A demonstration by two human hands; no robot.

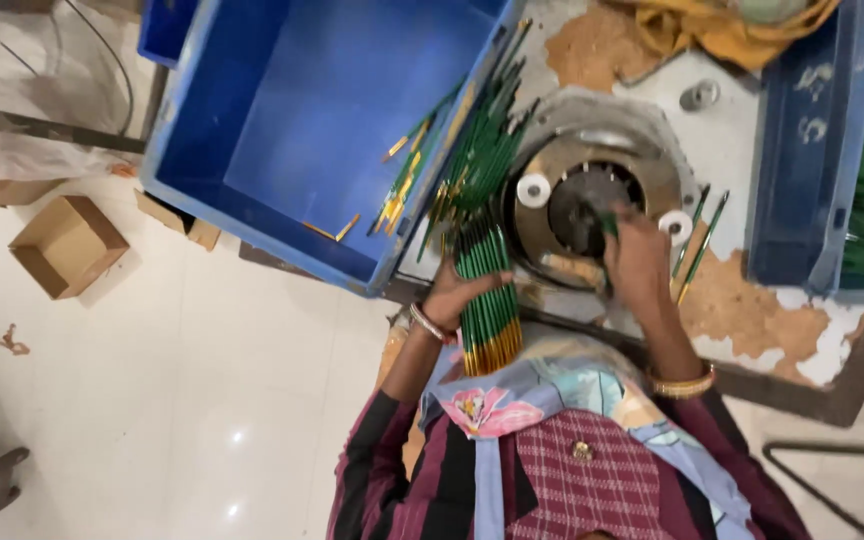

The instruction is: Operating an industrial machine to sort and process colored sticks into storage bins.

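My left hand (455,293) grips a thick bundle of green pencils (487,300) with gold ends, held upright against my lap at the table's near edge. My right hand (636,262) reaches over a round metal machine disc (592,165) set in the table and holds a single green pencil (609,226) at the disc's dark centre opening. More green pencils (482,140) lie piled along the disc's left side, against the blue crate.
A large blue plastic crate (282,130) with a few loose pencils sits left of the disc. Another blue crate (807,150) stands at the right. Two pencils (700,240) lie right of the disc. A cardboard box (67,245) is on the white floor.
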